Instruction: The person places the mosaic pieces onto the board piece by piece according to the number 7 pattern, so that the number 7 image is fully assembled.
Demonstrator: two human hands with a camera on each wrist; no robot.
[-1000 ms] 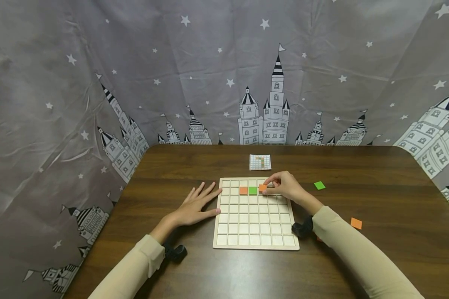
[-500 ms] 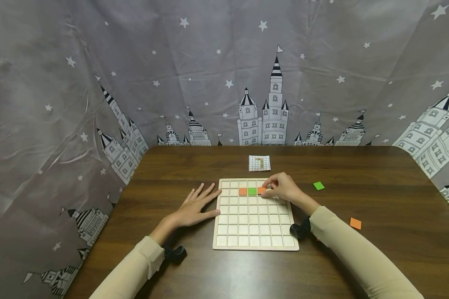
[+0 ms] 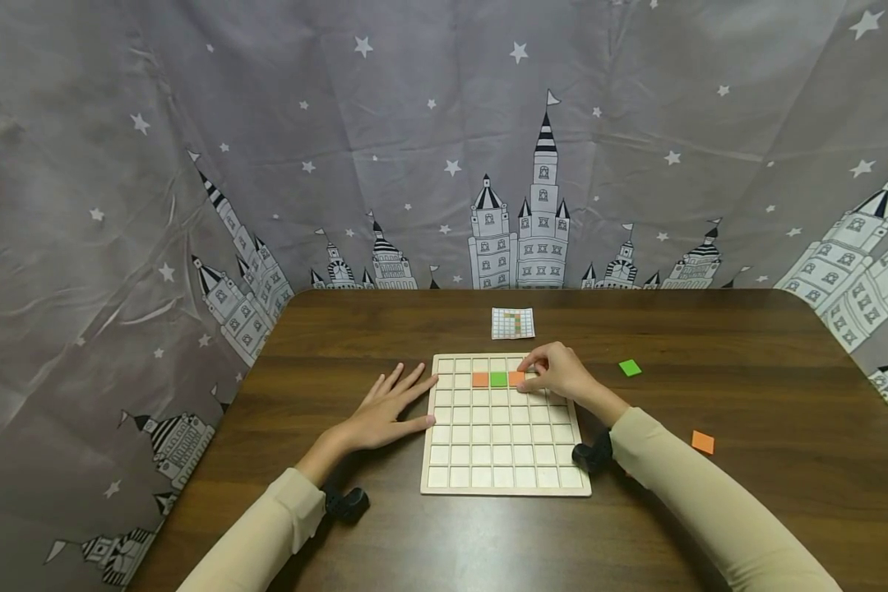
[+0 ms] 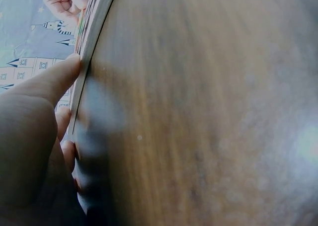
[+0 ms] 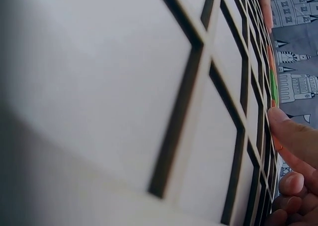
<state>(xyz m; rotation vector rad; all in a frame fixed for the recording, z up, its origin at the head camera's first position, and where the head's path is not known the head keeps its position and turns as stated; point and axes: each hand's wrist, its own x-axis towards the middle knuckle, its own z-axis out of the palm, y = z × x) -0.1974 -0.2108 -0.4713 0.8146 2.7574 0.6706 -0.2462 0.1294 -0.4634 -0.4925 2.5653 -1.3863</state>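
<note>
A pale wooden grid board (image 3: 481,454) lies on the brown table. In its second row from the back, an orange-red square tile (image 3: 480,379), a green tile (image 3: 498,379) and an orange tile (image 3: 515,378) sit side by side. My right hand (image 3: 565,376) pinches that orange tile between thumb and fingers, down in its cell. In the right wrist view the thumb (image 5: 290,131) is at the tile's near edge. Fingers spread, my left hand (image 3: 381,415) touches the board's left edge with thumb and fingertips; in the left wrist view its thumb (image 4: 54,79) meets the rim.
A small printed card (image 3: 513,323) with a coloured grid pattern lies behind the board. On the table to the right are a loose green tile (image 3: 631,367) and a loose orange tile (image 3: 703,442). A grey castle-print curtain (image 3: 414,164) hangs behind the table.
The orange tile in my right hand has gone from slightly tilted over its cell to lying flat in it, beside the green tile. My left hand stays at the board's edge.
</note>
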